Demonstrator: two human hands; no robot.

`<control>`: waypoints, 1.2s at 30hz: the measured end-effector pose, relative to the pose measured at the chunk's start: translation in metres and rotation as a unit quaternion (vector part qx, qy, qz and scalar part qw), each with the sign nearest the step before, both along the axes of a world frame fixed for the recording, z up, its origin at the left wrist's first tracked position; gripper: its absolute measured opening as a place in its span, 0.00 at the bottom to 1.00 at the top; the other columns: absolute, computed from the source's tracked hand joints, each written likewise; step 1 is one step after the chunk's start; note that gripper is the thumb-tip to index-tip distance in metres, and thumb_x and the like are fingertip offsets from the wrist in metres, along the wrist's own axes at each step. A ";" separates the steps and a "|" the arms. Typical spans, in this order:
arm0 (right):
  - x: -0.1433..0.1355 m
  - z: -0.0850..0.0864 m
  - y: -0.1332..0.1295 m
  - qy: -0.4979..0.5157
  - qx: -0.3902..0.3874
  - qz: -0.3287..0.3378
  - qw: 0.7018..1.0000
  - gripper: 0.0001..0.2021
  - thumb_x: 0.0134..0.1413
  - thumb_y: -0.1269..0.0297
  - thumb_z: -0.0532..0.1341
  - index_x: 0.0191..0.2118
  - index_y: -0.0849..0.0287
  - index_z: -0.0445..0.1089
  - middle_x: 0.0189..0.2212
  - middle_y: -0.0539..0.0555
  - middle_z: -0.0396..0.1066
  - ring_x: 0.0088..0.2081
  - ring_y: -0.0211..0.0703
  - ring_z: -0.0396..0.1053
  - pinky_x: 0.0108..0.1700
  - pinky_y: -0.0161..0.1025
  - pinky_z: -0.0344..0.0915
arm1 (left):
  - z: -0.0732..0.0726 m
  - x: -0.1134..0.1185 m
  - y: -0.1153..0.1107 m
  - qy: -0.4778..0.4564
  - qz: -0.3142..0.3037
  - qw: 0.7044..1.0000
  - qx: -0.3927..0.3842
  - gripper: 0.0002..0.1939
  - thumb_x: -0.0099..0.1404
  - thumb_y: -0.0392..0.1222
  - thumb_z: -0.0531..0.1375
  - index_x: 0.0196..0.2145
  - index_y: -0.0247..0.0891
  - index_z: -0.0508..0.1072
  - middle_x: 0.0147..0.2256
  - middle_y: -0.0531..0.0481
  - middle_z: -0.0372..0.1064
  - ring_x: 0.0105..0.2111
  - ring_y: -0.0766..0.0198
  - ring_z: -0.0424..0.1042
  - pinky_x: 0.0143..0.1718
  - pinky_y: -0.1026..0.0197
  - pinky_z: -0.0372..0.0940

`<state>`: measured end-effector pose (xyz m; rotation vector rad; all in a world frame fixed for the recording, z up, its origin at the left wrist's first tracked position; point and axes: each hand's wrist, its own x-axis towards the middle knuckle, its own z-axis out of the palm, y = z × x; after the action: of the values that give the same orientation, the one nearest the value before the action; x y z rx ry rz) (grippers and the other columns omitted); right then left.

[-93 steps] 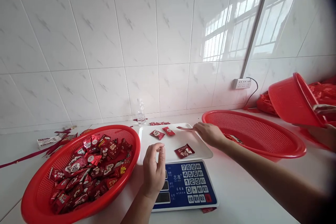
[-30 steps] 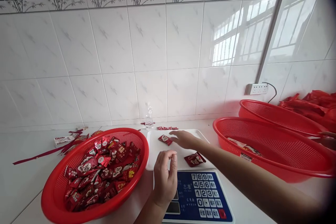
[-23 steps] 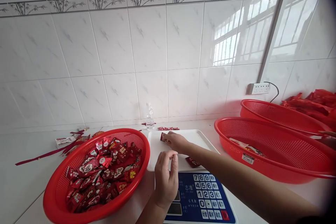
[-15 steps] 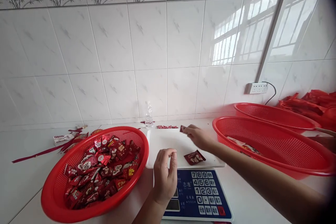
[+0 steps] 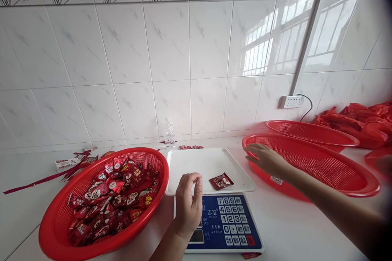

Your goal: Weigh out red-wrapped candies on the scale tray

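Item, dark red packet (image 5: 221, 181), one: it is lying flat near the right front corner of the tray, print side up, apart from both your hands.

Item, white tray (image 5: 196, 163), one: it is sitting behind the blue keypad panel (image 5: 226, 222) of the scale.

Item, left hand (image 5: 189, 197): it is curling loosely in front of the tray and covering part of the scale's displays. Thumb and index tips are coming close; you cannot tell from here whether they are meeting, or whether anything is inside.

Item, right hand (image 5: 260, 157): it is reaching over the left rim of the front right basket (image 5: 315, 165), fingers spreading apart, nothing showing in them; the palm side is hiding from view.

Step, as judged: you are seemingly sorting packets singly between tray and basket, the right hand being at the basket end. The next move is likely calling for that hand to be crossing to the tray and pinching the packet by an edge, the left keeping aside.

Item, left basket (image 5: 45, 232), red: it is holding many wrapped sweets (image 5: 110, 200), close beside the tray.

Outlying: a clear bottle (image 5: 169, 134) is standing behind the tray; red bags (image 5: 358, 118) are heaping at far right, beyond a rear basket (image 5: 309, 132).
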<state>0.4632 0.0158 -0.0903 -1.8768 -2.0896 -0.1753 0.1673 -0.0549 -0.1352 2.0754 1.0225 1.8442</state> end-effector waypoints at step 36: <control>-0.097 -0.055 -0.025 0.132 0.052 0.106 0.984 0.21 0.57 0.47 0.49 0.48 0.49 0.71 0.45 0.54 0.76 0.44 0.53 0.74 0.39 0.46 0.72 | 0.000 0.003 0.000 0.042 0.020 0.999 -0.006 0.10 0.69 0.37 0.49 0.37 0.38 0.70 0.32 0.46 0.72 0.33 0.61 0.70 0.36 0.58 0.67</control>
<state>0.3664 -0.0096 -0.1456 -1.5145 -2.0360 0.0153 0.1704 -0.0550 -0.1356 2.1563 1.1007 1.7789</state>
